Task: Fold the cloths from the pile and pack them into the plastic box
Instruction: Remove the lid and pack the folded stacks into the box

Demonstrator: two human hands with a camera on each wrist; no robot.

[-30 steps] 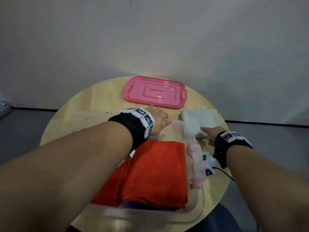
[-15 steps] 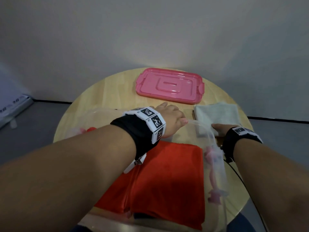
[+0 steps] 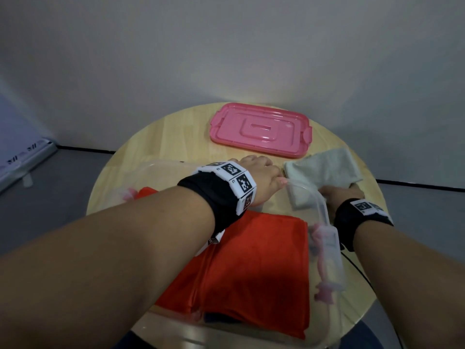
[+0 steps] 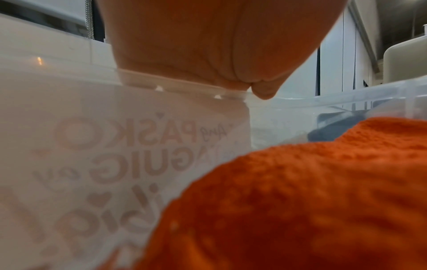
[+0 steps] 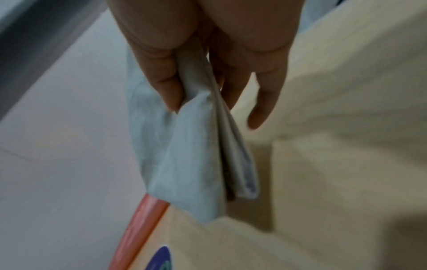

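Note:
A clear plastic box (image 3: pixel 324 212) stands on the round wooden table (image 3: pixel 163 142), with a folded orange cloth (image 3: pixel 251 268) inside. My left hand (image 3: pixel 266 177) grips the box's far rim near its right corner. The left wrist view shows that hand (image 4: pixel 208 45) curled over the rim (image 4: pixel 323 96), with the orange cloth (image 4: pixel 300 191) below. Right of the box lies a folded pale grey-green cloth (image 3: pixel 324 167). My right hand (image 3: pixel 339 195) holds its near edge. In the right wrist view my right hand (image 5: pixel 201 106) pinches the cloth (image 5: pixel 191 155) between thumb and fingers, raised off the table.
The pink lid (image 3: pixel 259 132) lies flat at the table's far side, just beyond the pale cloth. A pink latch (image 3: pixel 324 273) hangs on the box's right wall. A dark cloth (image 3: pixel 221 318) shows under the orange one. A black cable (image 3: pixel 357 268) runs beside my right wrist.
My right hand went from resting on the pale cloth to pinching its near edge and raising it. My left hand slid right along the box's far rim toward the corner.

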